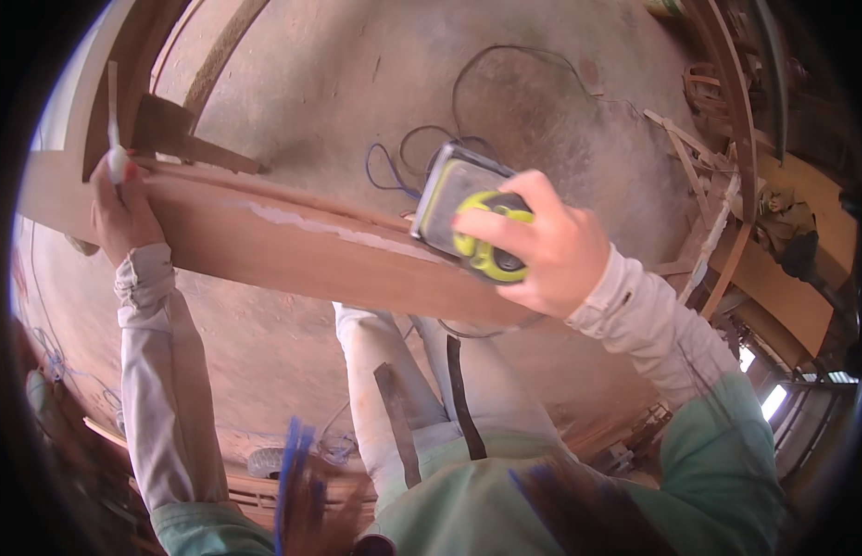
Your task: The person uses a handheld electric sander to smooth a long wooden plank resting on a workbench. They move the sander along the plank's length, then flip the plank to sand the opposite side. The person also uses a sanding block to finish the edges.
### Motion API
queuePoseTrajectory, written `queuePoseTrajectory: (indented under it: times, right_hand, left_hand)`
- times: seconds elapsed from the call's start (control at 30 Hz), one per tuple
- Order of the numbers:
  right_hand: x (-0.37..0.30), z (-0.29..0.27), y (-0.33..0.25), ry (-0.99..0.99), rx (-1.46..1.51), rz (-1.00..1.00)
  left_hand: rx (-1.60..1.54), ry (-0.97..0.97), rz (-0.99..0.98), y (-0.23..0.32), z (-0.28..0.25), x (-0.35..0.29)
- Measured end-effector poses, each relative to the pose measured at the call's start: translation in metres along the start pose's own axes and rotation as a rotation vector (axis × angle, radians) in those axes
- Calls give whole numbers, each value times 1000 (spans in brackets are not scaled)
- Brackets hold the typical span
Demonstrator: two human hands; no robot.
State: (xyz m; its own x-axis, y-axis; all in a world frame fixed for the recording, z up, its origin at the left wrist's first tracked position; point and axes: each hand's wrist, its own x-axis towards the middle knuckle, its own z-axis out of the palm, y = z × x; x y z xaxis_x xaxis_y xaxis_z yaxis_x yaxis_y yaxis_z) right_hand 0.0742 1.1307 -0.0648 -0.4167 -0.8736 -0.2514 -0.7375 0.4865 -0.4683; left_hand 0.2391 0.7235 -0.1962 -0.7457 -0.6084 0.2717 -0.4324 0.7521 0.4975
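A long reddish-brown wooden board (283,255) lies across in front of me, with a pale whitish streak (310,223) along its upper side. My right hand (560,250) is closed around a grey and lime-green electric sander (463,199). The sander is tilted at the board's far edge; whether its pad touches the wood cannot be made out. At the board's left end my left hand (125,204) has its fingers closed round the wood. A slender whitish piece with a wider lower end (115,139) sticks up by those fingers; I cannot tell whether they hold it.
Wooden frame parts (185,134) stand beyond the board at the left. A dark cord (457,88) and a blue cord (375,176) loop on the dusty concrete floor (357,74). More timber pieces (690,157) and a tan sheet (773,287) are at the right.
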Motion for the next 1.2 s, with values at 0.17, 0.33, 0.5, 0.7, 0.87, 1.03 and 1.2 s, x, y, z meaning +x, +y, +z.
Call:
queuePoseTrajectory:
  times: [0.17,0.33,0.5,0.7,0.87,1.03,1.2]
  right_hand:
    - [-55,-12,23,75,24,237]
    - [-82,-15,34,208,26,339]
    - [-92,-10,38,278,50,366]
    - [-98,-5,36,279,55,405]
    - [-99,-2,36,294,55,377]
    - [-98,-2,36,298,59,381]
    - [-97,-1,36,299,57,390]
  left_hand:
    - [-74,-527,311,39,-15,11]
    - [-32,-896,636,101,0,22]
    - [-19,-990,676,109,12,22]
    - [67,-1021,675,118,18,14]
    - [73,-1005,699,124,20,12]
    - [95,-1010,703,127,22,10]
    - [90,-981,717,127,21,10]
